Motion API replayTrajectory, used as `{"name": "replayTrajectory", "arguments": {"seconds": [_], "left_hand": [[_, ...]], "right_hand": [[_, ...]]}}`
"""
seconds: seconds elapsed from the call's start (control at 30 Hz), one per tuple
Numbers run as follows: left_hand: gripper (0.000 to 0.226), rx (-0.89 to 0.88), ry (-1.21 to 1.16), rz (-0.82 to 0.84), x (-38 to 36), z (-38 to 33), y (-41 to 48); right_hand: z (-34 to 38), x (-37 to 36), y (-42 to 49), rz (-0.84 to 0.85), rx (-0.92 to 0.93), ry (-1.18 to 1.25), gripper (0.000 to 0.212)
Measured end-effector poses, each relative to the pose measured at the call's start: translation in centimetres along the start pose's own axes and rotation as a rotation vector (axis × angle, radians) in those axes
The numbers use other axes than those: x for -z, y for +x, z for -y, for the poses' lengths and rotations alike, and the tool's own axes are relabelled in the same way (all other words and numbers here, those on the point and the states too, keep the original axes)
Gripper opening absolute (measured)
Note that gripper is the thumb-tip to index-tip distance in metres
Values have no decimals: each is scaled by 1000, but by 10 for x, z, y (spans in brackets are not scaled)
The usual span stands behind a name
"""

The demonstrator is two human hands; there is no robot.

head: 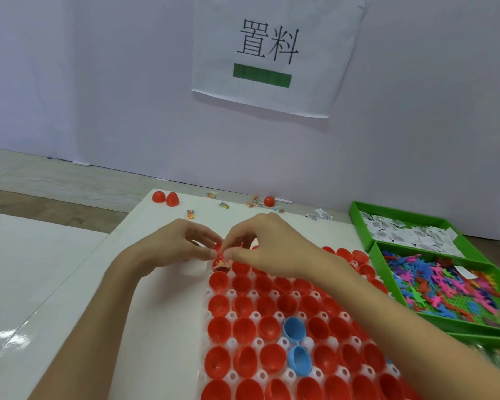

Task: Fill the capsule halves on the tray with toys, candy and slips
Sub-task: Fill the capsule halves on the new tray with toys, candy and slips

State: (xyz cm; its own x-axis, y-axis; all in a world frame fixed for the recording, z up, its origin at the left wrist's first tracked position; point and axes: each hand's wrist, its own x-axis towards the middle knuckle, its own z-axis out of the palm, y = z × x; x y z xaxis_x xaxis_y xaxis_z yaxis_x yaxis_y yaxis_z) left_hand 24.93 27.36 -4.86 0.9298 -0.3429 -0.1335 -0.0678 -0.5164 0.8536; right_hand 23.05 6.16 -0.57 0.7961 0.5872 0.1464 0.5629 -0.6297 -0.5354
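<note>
Over the far left corner of the tray [232, 315] on the desk [156, 290], the left grip [171, 246] and the right grip [272, 249] both pinch one small candy packet [222, 261], I guess so it slides into the red cup [215, 267] below.

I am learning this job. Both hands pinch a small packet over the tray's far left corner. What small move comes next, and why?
Probably press the packet down into the red capsule half under it and let go: the left hand and right hand pinch it at that half's mouth.
</note>
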Motion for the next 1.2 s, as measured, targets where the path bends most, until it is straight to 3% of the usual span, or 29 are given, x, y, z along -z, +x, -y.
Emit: {"name": "replayTrajectory", "arguments": {"seconds": [0.13, 0.3, 0.47, 0.57, 0.63, 0.8, 0.9, 1.03, 1.13, 1.2], "left_hand": [[19, 13, 10, -14, 1, 4, 2], [14, -23, 28, -73, 2, -4, 2], [19, -184, -6, -292, -7, -37, 2], [21, -293, -7, -342, -19, -62, -1], [22, -348, 3, -344, -27, -78, -4], [20, -369, 1, -338, -47, -106, -11], [14, -330, -8, -301, -59, -117, -13], [20, -291, -207, -123, -81, -131, -21], [26, -276, -345, 57, -100, -141, -29], [20, -269, -393, 73, -111, -146, -32]], "right_hand": [[-27, 41, -12, -228, -138, 74, 11], [-112, 96, -42, -501, -476, -130, 11], [-191, 133, -90, -376, -946, -317, 20], [-210, 135, -105, -324, -1054, -273, 19], [-215, 133, -108, -387, -1030, -234, 6], [-208, 129, -119, -623, -884, -174, 8], [-160, 131, -120, -724, -727, 22, 9], [-62, 122, -131, -515, -372, 256, 20], [-12, 108, -137, -367, -173, 223, 29], [-1, 104, -136, -347, -126, 179, 31]]}}
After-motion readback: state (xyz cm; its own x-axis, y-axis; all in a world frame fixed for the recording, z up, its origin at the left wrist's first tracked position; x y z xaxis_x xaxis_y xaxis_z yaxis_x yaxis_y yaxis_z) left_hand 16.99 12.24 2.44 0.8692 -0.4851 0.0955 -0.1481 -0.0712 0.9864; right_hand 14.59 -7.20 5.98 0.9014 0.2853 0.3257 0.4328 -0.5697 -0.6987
